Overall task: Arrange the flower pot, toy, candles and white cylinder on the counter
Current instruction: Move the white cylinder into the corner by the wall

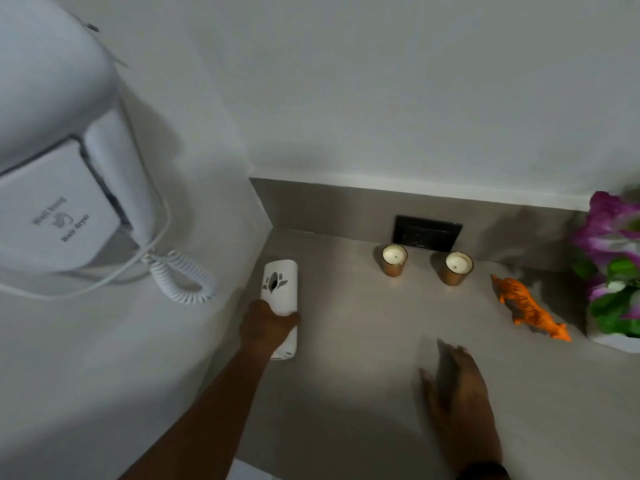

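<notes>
My left hand [266,327] grips the white cylinder [280,287], which has a dark flower cut-out and stands in the counter's left corner by the wall. Over the middle of the grey counter [363,341] my right hand [457,386] hovers flat, fingers apart, holding nothing. Two candles in copper-coloured cups stand near the back: one at left [394,259], one at right [457,267]. An orange tiger toy [530,308] lies to their right. The flower pot [614,268], white with purple flowers and green leaves, sits at the right edge, partly cut off.
A white wall-hung hair dryer [65,188] with a coiled cord [180,278] hangs on the left wall. A black socket plate [427,232] is set in the low backsplash behind the candles.
</notes>
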The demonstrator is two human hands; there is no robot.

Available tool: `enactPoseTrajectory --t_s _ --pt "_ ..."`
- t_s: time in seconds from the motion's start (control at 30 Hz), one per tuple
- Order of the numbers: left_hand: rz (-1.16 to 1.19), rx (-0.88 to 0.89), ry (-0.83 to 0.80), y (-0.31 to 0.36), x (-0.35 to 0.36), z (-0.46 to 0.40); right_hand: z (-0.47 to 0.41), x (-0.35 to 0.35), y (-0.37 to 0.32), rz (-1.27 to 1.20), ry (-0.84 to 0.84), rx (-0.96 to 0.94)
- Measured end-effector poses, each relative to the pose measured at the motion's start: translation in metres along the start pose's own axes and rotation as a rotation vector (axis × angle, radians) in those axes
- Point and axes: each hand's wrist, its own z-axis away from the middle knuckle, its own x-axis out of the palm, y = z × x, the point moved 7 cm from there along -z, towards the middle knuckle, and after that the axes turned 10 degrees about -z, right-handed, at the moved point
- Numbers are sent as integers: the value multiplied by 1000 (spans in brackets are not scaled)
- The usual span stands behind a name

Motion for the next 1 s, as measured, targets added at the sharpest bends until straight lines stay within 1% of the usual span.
enactPoseTrajectory --t_s 0.1,0.2,0.27,0.33,0.37,0.43,0.57,0.63,0.77,0.87,0.93,1.0 --pt "98 -15 97 -5 8 -2 -5 3 2 83 16 -69" --pt "288 58 255 2 5 -7 -5 7 4 146 43 -111" --pt "401 143 357 11 0 -11 -3 14 -1 282 -16 -171" --pt "465 219 428 21 -2 -17 -1 21 -3 458 -80 -162" --pt "497 247 451 26 -1 -22 -2 23 -3 500 -87 -148" --pt "562 272 470 34 2 -34 -2 24 -1 525 -62 -136" --pt "654 324 533 54 1 -61 -5 32 13 541 50 -149" --pt "682 356 551 62 2 -75 -7 37 23 587 53 -124" --pt "682 390 601 66 5 -94 -11 41 29 602 80 -109" --pt "671 415 635 64 11 -102 -12 41 30 620 58 -106" --pt "655 430 668 63 11 -104 -11 39 28 621 66 -127" --pt "653 429 659 61 14 -104 -9 36 23 590 88 -163"
